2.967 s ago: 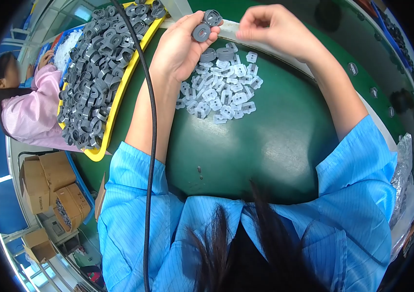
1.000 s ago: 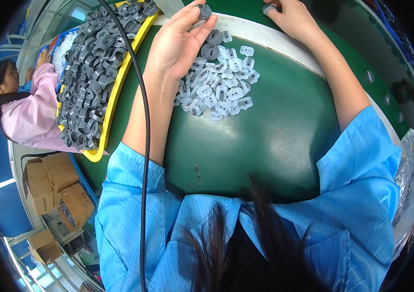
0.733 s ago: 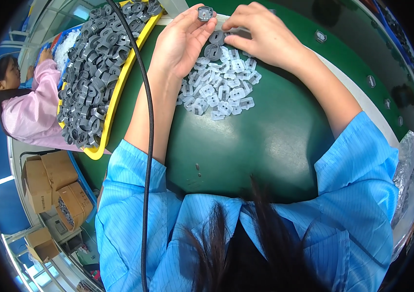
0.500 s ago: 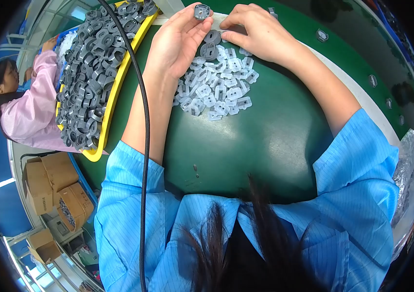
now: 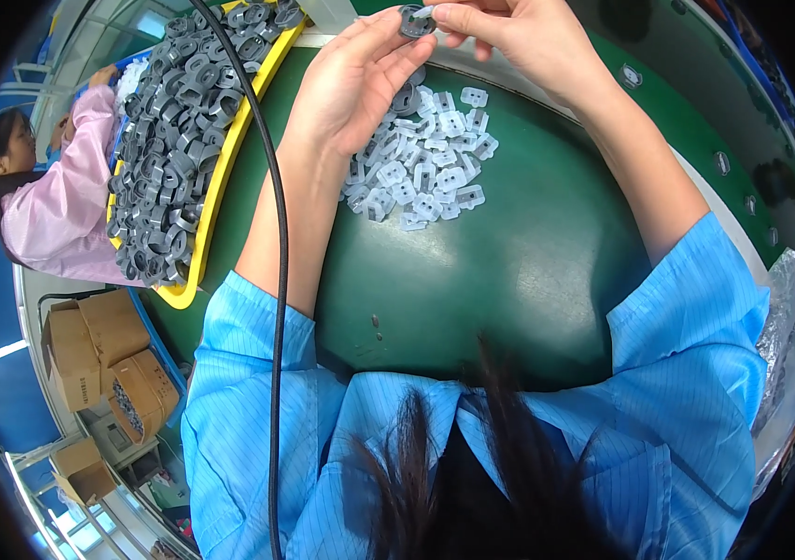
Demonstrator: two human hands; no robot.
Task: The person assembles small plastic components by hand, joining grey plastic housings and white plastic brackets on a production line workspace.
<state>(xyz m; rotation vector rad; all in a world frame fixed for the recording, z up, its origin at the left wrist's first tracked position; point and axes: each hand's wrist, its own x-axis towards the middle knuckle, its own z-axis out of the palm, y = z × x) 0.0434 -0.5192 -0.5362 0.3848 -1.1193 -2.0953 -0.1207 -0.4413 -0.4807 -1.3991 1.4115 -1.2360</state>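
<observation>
At the top of the view my left hand (image 5: 346,84) grips a dark grey round plastic part (image 5: 417,22) between thumb and fingertips, its hollow side showing. My right hand (image 5: 542,42) is closed in a pinch on a small translucent white plastic piece (image 5: 423,12), held right at the grey part; whether it sits inside cannot be seen. Below both hands, a heap of similar translucent pieces (image 5: 416,182) lies on the green table (image 5: 472,289). A loose grey part (image 5: 406,100) rests at the heap's far edge, partly covered by my left fingers.
A yellow-rimmed tray (image 5: 229,177) full of grey parts stands at the left. A black cable (image 5: 281,280) hangs across the view beside my left forearm. Several finished-looking pieces lie on the green belt (image 5: 677,117) at right. A co-worker in pink (image 5: 66,215) sits far left, near cardboard boxes (image 5: 98,341).
My right hand has lifted from the heap's far edge to the grey part, bringing a translucent piece. My left hand has shifted slightly right with the grey part, which is now tilted.
</observation>
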